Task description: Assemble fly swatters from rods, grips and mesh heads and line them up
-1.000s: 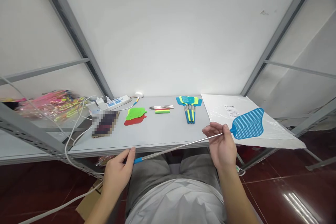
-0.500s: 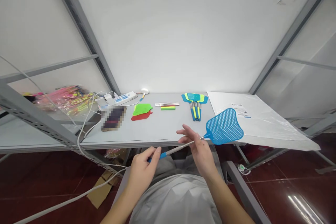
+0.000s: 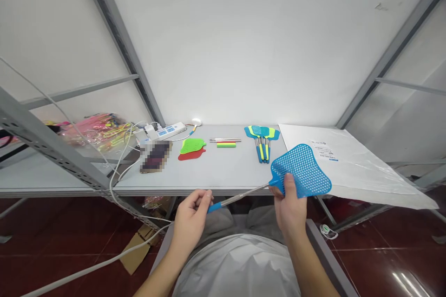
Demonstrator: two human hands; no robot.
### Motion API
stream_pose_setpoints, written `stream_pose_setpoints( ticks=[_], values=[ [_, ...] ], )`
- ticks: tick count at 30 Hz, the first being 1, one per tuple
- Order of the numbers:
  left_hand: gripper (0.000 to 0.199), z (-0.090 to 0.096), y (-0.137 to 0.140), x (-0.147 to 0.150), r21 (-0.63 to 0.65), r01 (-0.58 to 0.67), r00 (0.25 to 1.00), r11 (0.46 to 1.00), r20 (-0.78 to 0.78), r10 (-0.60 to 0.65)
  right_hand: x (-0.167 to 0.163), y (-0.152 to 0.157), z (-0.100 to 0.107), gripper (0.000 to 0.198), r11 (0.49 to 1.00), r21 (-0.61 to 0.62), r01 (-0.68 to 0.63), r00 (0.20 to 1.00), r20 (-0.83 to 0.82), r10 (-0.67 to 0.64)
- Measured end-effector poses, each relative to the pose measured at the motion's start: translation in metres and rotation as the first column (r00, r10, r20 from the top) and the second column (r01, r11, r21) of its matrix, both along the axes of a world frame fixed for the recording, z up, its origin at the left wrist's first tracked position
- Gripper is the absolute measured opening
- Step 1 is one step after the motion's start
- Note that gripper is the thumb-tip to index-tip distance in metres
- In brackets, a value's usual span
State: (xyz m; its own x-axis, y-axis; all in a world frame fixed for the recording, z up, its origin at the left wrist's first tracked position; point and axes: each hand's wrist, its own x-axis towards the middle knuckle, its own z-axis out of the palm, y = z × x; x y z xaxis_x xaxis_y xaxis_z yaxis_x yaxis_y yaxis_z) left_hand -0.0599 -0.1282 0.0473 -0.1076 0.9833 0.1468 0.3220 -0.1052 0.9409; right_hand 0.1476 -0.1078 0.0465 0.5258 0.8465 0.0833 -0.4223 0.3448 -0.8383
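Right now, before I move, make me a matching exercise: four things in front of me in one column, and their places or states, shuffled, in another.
1. Left hand
2. Right hand
3. Green swatter head
4. Metal rods

A. On the table, between the loose heads and the fanned swatters
B. Thumb on a blue mesh head
C. Lying partly over a red head
D. Closed at a blue handle

Pairs: 1-D, 2-B, 3-C, 4-A
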Motion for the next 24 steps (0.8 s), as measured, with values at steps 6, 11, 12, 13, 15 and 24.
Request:
stream_pose_setpoints(
  ticks=[6, 11, 12, 13, 15, 24],
  values=[
    [0.031, 0.011, 0.001, 0.007, 0.054, -0.023, 0.998, 0.998, 0.059, 0.019, -0.037, -0.021, 0.001, 0.034, 0.973, 0.077, -0.219, 0.975, 0.047, 0.216],
    [0.038, 0.012, -0.002, 0.007, -0.038, 0.211, 0.968, 0.977, -0.129, -0.214, -0.024, -0.017, 0.003, 0.031, 0.959, 0.005, -0.284, 0.953, 0.115, 0.281],
    [0.038, 0.011, -0.002, 0.010, -0.061, 0.245, 0.960, 0.968, -0.124, -0.251, -0.023, -0.015, 0.001, 0.034, 0.954, -0.029, -0.299, 0.943, 0.147, 0.300],
    [0.039, 0.008, -0.001, 0.014, -0.079, 0.273, 0.955, 0.959, -0.094, -0.280, -0.023, -0.013, -0.002, 0.037, 0.944, -0.065, -0.324, 0.926, 0.183, 0.331],
    [0.041, 0.001, 0.003, 0.027, -0.134, 0.327, 0.945, 0.936, 0.045, -0.324, -0.026, -0.010, -0.010, 0.040, 0.913, -0.146, -0.380, 0.875, 0.263, 0.406],
    [0.037, -0.022, 0.057, 0.115, -0.141, 0.362, 0.888, 0.921, 0.352, -0.296, 0.030, 0.022, -0.028, 0.036, 0.953, -0.300, -0.039, 0.683, 0.688, 0.245]
  ],
)
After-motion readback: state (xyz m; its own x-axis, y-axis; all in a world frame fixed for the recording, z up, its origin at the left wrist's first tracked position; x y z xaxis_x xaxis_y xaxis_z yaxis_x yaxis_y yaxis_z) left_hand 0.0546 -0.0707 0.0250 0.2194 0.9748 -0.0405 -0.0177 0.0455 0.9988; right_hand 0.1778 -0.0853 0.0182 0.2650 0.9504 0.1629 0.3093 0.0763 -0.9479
